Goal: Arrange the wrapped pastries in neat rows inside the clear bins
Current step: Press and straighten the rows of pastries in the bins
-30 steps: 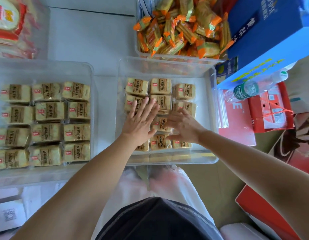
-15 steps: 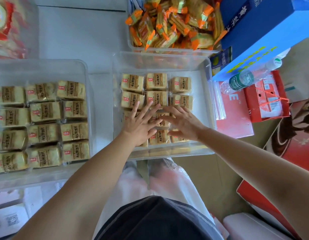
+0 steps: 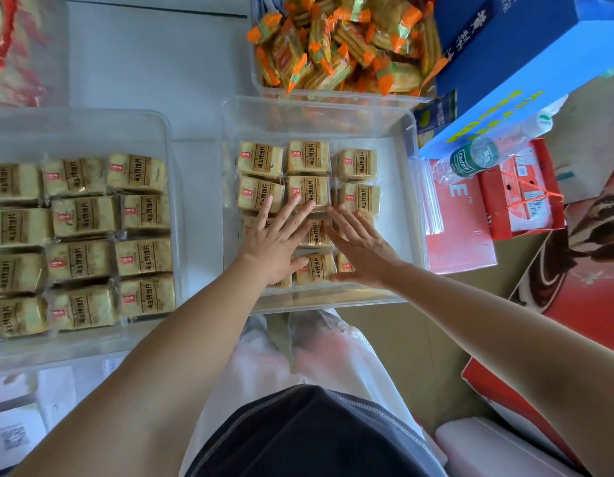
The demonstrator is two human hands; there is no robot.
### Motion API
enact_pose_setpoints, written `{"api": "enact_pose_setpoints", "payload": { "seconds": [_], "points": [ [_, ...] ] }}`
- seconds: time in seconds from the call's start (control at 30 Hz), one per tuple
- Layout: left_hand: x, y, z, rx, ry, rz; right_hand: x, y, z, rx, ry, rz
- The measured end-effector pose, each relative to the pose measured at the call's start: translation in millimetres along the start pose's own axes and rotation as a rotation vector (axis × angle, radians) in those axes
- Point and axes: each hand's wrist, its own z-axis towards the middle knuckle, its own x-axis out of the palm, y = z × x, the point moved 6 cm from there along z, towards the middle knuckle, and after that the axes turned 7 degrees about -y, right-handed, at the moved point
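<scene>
Plastic-wrapped pastries (image 3: pixel 309 161) lie under both palms. The left hand (image 3: pixel 276 242) is flat with fingers straight and spread, pressing on the left and middle columns. The right hand (image 3: pixel 362 247) is flat too, fingers straight, on the right column with its thumb by the front row. Neither hand curls round or pinches a pack. Packs sit three across in the middle clear bin (image 3: pixel 411 201). The back two rows look square; the hands hide the nearer rows, so alignment there is unclear. The step reads as pressing and squaring the rows, best done with light, even pressure, nudging packs toward the back-left without crushing them. There is slack along the right wall and behind the back row, where bare bin floor shows. The front wall is just beside the nearest row, so there is little play there. The left bin (image 3: pixel 167 139) holds a full grid of the same packs, with a strip of table (image 3: pixel 143 63) between the bins. Orange-wrapped snacks (image 3: pixel 333 39) fill a far bin close behind. A blue box (image 3: pixel 505 63) and a water bottle (image 3: pixel 477 160) crowd the right side.
</scene>
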Motion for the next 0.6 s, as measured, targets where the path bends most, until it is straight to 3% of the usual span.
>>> {"api": "enact_pose_setpoints", "payload": {
  "seconds": [0.17,0.33,0.43,0.6],
  "points": [
    [3,1,-2,-0.015,-0.004,0.014,7,2,5,0.007,0.05,0.057],
    [5,-2,-2,-0.046,-0.019,0.006,-13,0,4,0.084,-0.105,0.201],
    [7,-2,-2,-0.07,-0.031,0.021,-26,-11,6,0.178,-0.187,0.169],
    [9,-6,1,-0.121,-0.002,0.029,-14,-27,5,0.429,-0.072,0.207]
  ]
}}
